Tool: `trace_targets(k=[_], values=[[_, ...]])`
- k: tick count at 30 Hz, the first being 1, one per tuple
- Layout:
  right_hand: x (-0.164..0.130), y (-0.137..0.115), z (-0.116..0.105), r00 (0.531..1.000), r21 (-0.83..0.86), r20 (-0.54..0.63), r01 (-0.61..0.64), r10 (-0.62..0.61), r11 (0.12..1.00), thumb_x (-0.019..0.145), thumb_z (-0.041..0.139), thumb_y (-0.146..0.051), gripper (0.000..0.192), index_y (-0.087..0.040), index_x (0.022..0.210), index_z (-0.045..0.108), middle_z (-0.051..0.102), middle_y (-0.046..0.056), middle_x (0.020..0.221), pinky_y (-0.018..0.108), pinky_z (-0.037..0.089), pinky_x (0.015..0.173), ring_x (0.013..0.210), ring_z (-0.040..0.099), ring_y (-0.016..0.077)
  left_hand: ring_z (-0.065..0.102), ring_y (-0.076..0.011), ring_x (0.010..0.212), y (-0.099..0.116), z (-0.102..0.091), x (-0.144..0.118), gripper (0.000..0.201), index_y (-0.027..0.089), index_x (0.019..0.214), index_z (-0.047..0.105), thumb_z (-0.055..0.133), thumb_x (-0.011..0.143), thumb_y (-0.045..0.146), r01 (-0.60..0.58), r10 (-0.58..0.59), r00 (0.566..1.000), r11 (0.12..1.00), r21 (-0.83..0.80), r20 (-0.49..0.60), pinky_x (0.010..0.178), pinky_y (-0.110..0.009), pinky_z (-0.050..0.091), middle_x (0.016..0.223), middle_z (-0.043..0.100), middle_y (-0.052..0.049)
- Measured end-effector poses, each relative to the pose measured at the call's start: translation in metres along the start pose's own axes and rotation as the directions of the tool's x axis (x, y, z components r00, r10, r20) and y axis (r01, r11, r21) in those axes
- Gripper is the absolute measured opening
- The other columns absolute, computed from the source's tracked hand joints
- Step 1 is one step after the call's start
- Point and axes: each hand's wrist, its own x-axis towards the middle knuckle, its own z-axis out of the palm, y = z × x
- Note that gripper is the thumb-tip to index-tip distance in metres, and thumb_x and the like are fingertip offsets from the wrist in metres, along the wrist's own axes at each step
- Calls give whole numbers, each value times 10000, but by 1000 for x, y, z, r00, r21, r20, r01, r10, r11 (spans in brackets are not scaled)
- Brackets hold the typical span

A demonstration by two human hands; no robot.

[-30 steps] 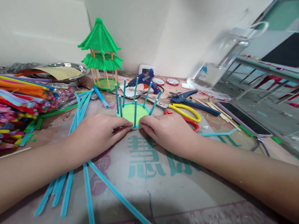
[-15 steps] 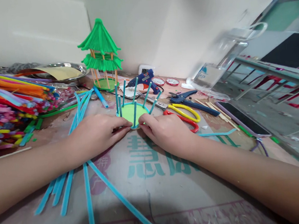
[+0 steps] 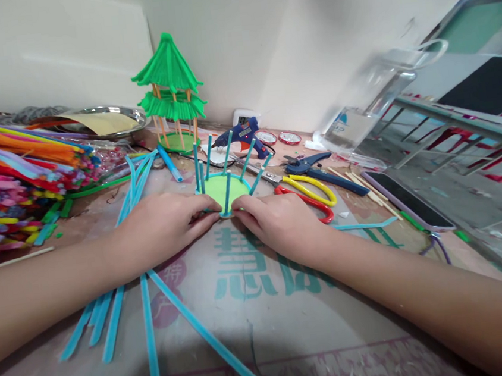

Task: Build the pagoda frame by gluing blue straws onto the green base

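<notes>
Both hands meet at the near rim of the green disc, which lies flat on the table just in front of the finished green pagoda. The left hand and right hand each have a nearly closed grip, fingertips pinching the blue trim at the disc's edge. About 8 blue posts rise from the rim, several leaning outward. A hard press could tip the nearest post or peel the trim loose; a sideways nudge could slide the disc. Counted: 1 disc, 1 pagoda, 1 glue gun, 2 scissors, 1 phone, roughly 8 loose blue stems.
</notes>
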Motion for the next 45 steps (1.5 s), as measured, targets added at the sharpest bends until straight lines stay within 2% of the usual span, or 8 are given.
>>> trace_targets(k=[4,10,17,20,24,30,36,45], values=[[1,-3,-2,997,67,55,-52,49,996,1054,453,-345,296,-183,1099,696,750,48,813,308,215,567,669,631,161,726,-235,804,0,-1,-1,338,245,1053,765,489,997,432,5,-5,1000,1000,0,-8,634,-313,435,933,809,-36],[3,-5,-3,989,104,46,-146,142,984,1017,522,-344,256,-199,1078,724,744,37,741,289,210,561,628,611,159,707,-227,759,1,0,1,316,240,1009,762,500,994,415,4,-4,1000,1000,16,-7,619,-306,402,873,797,-24],[4,-3,1,989,153,19,-149,148,977,992,573,-330,225,-190,1060,735,741,33,720,273,219,560,630,611,155,698,-226,736,4,-1,0,347,245,1080,751,480,1010,449,-13,13,1000,999,48,1,603,-302,361,865,792,-34],[4,-3,2,990,158,19,-141,140,977,997,566,-337,234,-190,1063,736,743,36,719,275,213,560,636,621,159,689,-226,739,6,-5,0,357,243,1143,742,492,1003,457,36,-37,999,999,24,27,599,-303,354,873,788,-41],[4,-3,3,987,156,29,-160,158,975,1002,558,-340,234,-202,1054,739,749,36,725,274,201,555,628,623,155,671,-205,721,10,-13,0,346,251,1192,723,540,970,444,146,-135,981,987,-69,138,597,-288,370,881,780,-28],[5,-4,4,984,154,54,-177,170,972,1019,534,-353,255,-208,1095,729,772,52,799,281,202,573,666,636,156,648,-198,679,22,-23,6,264,231,1087,732,565,941,374,179,-170,970,983,-41,172,583,-282,346,788,755,-24],[6,-6,3,979,138,87,-194,183,971,1025,522,-362,265,-208,1096,725,778,59,815,293,195,575,696,656,173,642,-196,645,24,-14,12,235,227,1021,710,518,951,344,205,-193,969,976,-68,156,570,-283,336,717,726,-8],[6,-6,-1,977,117,117,-190,176,975,1041,486,-375,299,-198,1129,711,784,72,835,306,209,583,711,677,193,671,-244,664,27,-8,12,244,222,1006,671,483,955,370,189,-199,969,979,75,144,555,-312,300,720,738,-35]])
